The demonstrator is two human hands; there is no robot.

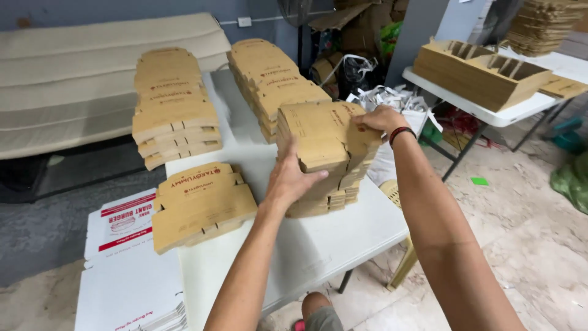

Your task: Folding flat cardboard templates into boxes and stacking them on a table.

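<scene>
On the white folding table (318,245), I've got my left hand (288,181) clamped on the near side of the tall stack of flat brown die-cut cardboard blanks (324,153), at the table's middle-right. My right hand (381,119) pinches its far top edge. The stack looks uneven, lower layers jutting out, so I'd say it could shear and spill toward the table's right edge.

A white surface (318,245) stands in the middle on a pale, mottled stone floor (527,233). To the left, a grey mat (49,220) covers the floor before a cream mattress (67,79) leaning on a blue-grey wall (122,9). A second white folding table (490,113) stands far right, with a yellowish plastic chair (401,257) near the middle.
</scene>
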